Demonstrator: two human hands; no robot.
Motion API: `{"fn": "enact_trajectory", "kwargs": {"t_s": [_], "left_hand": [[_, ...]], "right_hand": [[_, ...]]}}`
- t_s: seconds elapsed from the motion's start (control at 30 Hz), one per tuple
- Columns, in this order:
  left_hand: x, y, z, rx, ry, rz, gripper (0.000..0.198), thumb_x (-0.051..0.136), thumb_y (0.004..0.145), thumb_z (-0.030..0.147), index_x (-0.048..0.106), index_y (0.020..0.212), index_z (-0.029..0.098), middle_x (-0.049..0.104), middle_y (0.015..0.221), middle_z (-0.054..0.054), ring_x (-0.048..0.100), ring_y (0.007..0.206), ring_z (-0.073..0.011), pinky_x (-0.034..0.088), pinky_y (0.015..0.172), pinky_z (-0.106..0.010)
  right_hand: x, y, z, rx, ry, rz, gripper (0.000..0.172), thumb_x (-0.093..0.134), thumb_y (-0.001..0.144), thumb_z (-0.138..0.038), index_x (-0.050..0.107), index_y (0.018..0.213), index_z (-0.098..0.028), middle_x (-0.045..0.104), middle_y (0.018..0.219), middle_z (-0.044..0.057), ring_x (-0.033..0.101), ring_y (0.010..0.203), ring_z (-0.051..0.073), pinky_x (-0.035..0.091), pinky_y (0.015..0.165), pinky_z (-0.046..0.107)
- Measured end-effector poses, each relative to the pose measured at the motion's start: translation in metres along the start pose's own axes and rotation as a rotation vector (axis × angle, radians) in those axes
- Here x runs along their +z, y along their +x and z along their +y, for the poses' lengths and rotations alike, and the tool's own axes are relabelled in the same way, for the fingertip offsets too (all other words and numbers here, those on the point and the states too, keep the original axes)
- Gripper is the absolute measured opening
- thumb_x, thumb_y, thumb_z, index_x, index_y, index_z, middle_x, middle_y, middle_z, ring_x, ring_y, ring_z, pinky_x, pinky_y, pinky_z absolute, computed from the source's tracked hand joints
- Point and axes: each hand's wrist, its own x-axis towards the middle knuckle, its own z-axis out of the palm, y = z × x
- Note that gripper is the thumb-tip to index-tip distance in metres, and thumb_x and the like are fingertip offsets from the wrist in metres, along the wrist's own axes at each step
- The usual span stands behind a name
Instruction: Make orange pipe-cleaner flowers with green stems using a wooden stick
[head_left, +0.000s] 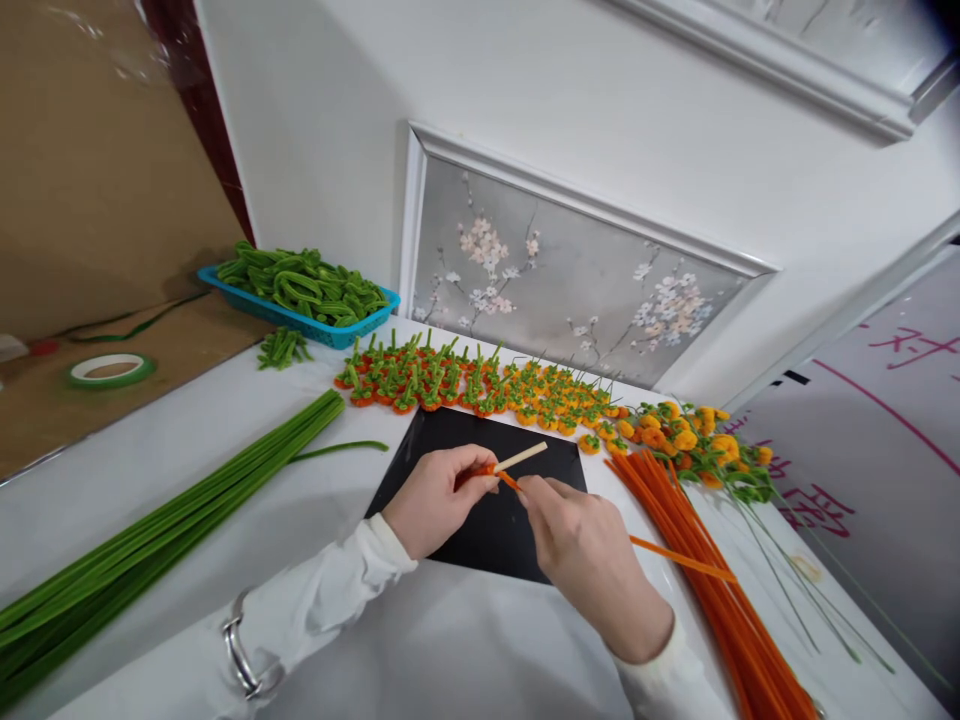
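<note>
My left hand (442, 492) pinches a short pale wooden stick (523, 458) with orange pipe cleaner wrapped around its lower end. Between finger and thumb, my right hand (581, 545) grips the same orange pipe cleaner (508, 481), stretched from the stick; its tail sticks out to the right beyond my wrist. Both hands are over a black mat (491, 535). Rows of small orange and yellow pipe-cleaner flower heads with green stems (439, 380) stand just behind the mat. Close to my right hand lies a bundle of loose orange pipe cleaners (712, 570).
On the left lies a bundle of green pipe cleaners (202, 530). A blue basket (300, 322) holds curled green pieces, with a small green pile (282, 348) beside it. Green tape (112, 370) sits on cardboard. Finished-looking yellow-orange flowers (697, 440) are heaped at right. A wall panel stands behind.
</note>
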Motion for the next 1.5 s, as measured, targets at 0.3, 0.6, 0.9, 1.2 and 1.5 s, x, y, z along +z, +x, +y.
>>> {"fn": "enact_trajectory", "kwargs": {"t_s": [0.3, 0.6, 0.9, 1.2, 1.5], "left_hand": [[-0.001, -0.005, -0.003, 0.261, 0.376, 0.071, 0.018, 0.048, 0.082, 0.009, 0.064, 0.089, 0.016, 0.068, 0.081, -0.003, 0.061, 0.072, -0.0146, 0.045, 0.066, -0.023], [0.000, -0.008, -0.003, 0.399, 0.607, 0.029, 0.016, 0.048, 0.086, 0.017, 0.064, 0.086, 0.016, 0.066, 0.073, -0.003, 0.058, 0.066, -0.0162, 0.042, 0.059, -0.026], [0.002, -0.010, 0.005, 0.319, 0.312, 0.013, 0.012, 0.055, 0.080, 0.012, 0.065, 0.083, 0.019, 0.065, 0.072, 0.000, 0.057, 0.066, -0.0124, 0.042, 0.062, -0.022], [0.001, -0.002, 0.007, -0.051, -0.391, -0.077, 0.024, 0.062, 0.075, 0.020, 0.060, 0.098, 0.015, 0.070, 0.075, -0.002, 0.062, 0.067, -0.0134, 0.049, 0.063, -0.025], [0.001, -0.001, 0.005, -0.179, -0.543, -0.095, 0.016, 0.066, 0.072, 0.024, 0.071, 0.084, 0.015, 0.070, 0.073, -0.004, 0.052, 0.053, -0.0073, 0.041, 0.049, -0.018]], "right_hand": [[-0.002, 0.000, -0.020, -0.117, -0.086, 0.097, 0.016, 0.045, 0.087, -0.010, 0.057, 0.084, -0.021, 0.058, 0.071, 0.001, 0.051, 0.057, 0.014, 0.026, 0.054, 0.028], [-0.007, 0.018, 0.004, -0.001, 0.307, 0.179, 0.016, 0.051, 0.090, -0.026, 0.064, 0.083, -0.021, 0.062, 0.083, 0.003, 0.057, 0.073, 0.013, 0.040, 0.066, 0.024], [-0.003, 0.027, 0.037, 0.166, 0.854, -0.231, 0.031, 0.055, 0.084, -0.042, 0.063, 0.067, -0.017, 0.050, 0.056, -0.002, 0.040, 0.053, 0.010, 0.029, 0.048, 0.023], [-0.002, 0.021, 0.028, 0.106, 0.817, -0.245, 0.034, 0.046, 0.090, -0.032, 0.056, 0.060, -0.017, 0.048, 0.053, -0.003, 0.039, 0.047, 0.008, 0.028, 0.046, 0.021], [-0.001, 0.017, 0.014, 0.014, 0.693, 0.047, 0.015, 0.048, 0.089, -0.020, 0.064, 0.090, -0.019, 0.062, 0.076, 0.002, 0.056, 0.062, 0.012, 0.044, 0.058, 0.023]]}}
